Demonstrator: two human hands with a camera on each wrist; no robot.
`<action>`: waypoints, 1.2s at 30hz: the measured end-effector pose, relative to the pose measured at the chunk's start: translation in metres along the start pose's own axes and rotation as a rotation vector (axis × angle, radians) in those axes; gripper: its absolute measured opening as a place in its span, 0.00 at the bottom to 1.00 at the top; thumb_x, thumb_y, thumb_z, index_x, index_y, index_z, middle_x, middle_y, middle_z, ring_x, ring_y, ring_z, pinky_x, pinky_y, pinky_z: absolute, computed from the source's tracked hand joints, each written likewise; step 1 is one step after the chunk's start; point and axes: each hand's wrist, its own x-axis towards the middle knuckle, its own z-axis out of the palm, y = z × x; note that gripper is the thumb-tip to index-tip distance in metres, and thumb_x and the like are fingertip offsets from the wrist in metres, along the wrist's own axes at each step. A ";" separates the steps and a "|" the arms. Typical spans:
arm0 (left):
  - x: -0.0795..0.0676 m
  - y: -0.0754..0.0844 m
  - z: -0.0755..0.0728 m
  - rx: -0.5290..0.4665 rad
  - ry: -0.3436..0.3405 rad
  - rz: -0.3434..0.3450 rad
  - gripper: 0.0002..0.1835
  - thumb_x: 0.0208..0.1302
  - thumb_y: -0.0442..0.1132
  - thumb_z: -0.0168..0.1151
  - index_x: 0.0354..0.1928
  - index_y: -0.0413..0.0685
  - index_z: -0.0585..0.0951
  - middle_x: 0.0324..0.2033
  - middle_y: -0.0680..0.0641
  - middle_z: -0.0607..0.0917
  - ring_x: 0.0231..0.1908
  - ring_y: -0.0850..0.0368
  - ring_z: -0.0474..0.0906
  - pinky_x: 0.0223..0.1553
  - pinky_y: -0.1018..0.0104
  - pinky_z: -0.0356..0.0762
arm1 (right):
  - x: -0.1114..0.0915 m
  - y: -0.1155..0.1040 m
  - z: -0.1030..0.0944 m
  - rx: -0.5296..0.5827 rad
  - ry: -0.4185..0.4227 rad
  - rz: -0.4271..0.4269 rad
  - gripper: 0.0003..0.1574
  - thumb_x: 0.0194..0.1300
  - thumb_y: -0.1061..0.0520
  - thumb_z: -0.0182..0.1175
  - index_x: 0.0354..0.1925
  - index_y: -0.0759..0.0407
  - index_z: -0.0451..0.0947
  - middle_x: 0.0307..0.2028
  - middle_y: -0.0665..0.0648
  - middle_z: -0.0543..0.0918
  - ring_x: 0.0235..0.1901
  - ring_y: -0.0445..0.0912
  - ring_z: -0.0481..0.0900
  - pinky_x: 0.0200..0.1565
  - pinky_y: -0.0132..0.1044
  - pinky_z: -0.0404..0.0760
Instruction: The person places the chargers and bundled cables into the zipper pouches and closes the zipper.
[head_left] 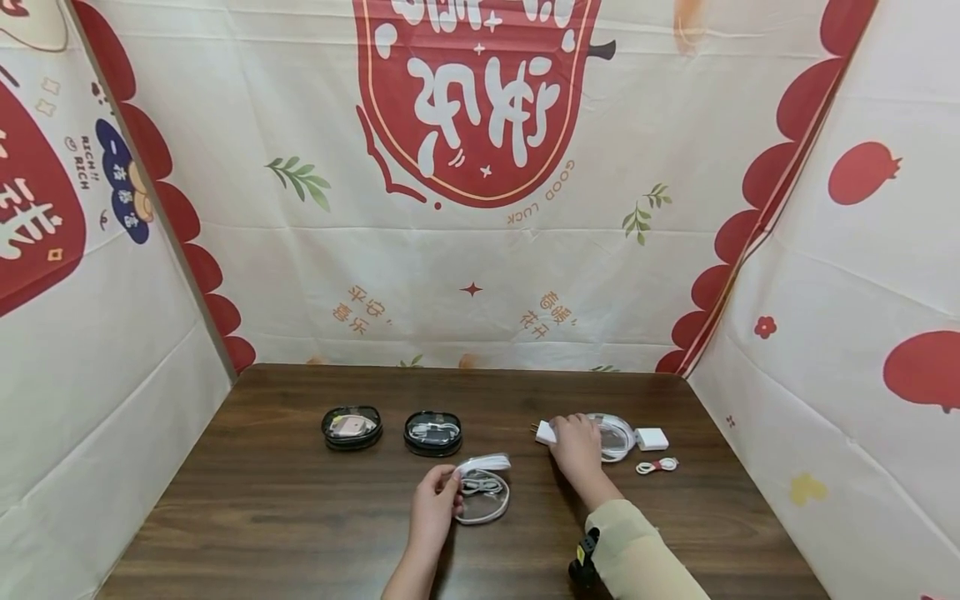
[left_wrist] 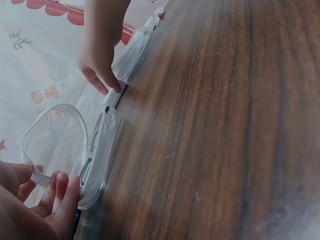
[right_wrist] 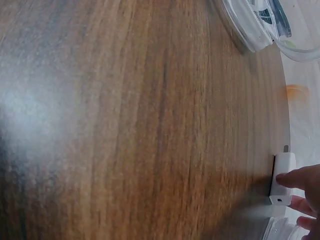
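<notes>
My left hand (head_left: 435, 504) holds up the flap of a clear zip case (left_wrist: 102, 155) with white trim, which stands open on the table. A grey-white bundled cable (head_left: 482, 482) lies inside the case. My right hand (head_left: 579, 450) pinches a white plug adapter (right_wrist: 284, 167) between thumb and fingers, its metal prongs pointing left toward the open case. Just right of that hand, partly covered by it, lies another clear, white-edged round case (head_left: 617, 439).
Two black-edged oval cases with clear tops, the left one (head_left: 352, 427) and the middle one (head_left: 432, 433), sit at the back left. Toward the right are a white block adapter (head_left: 651, 439) and a short white cable (head_left: 657, 466) with a red tie. Printed cloth walls enclose the wooden table (head_left: 300, 533).
</notes>
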 end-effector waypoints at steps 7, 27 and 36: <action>0.004 -0.001 -0.002 -0.008 -0.015 -0.007 0.11 0.70 0.33 0.56 0.48 0.31 0.77 0.30 0.40 0.81 0.25 0.57 0.76 0.24 0.65 0.80 | -0.009 -0.004 -0.002 0.071 0.013 -0.015 0.18 0.51 0.56 0.74 0.41 0.61 0.85 0.37 0.61 0.82 0.45 0.60 0.74 0.49 0.58 0.70; -0.006 0.027 -0.003 -0.015 -0.047 -0.016 0.09 0.71 0.30 0.53 0.46 0.28 0.76 0.27 0.44 0.79 0.25 0.55 0.75 0.25 0.62 0.81 | -0.066 -0.014 -0.015 0.345 0.129 -0.083 0.20 0.46 0.63 0.75 0.40 0.61 0.82 0.38 0.57 0.82 0.40 0.54 0.80 0.42 0.54 0.75; 0.006 0.005 -0.001 -0.008 -0.029 -0.028 0.09 0.71 0.33 0.55 0.46 0.33 0.77 0.30 0.38 0.80 0.25 0.57 0.75 0.24 0.65 0.80 | -0.084 -0.024 -0.027 0.410 0.060 -0.086 0.21 0.48 0.64 0.75 0.41 0.57 0.80 0.39 0.54 0.83 0.42 0.51 0.78 0.45 0.53 0.72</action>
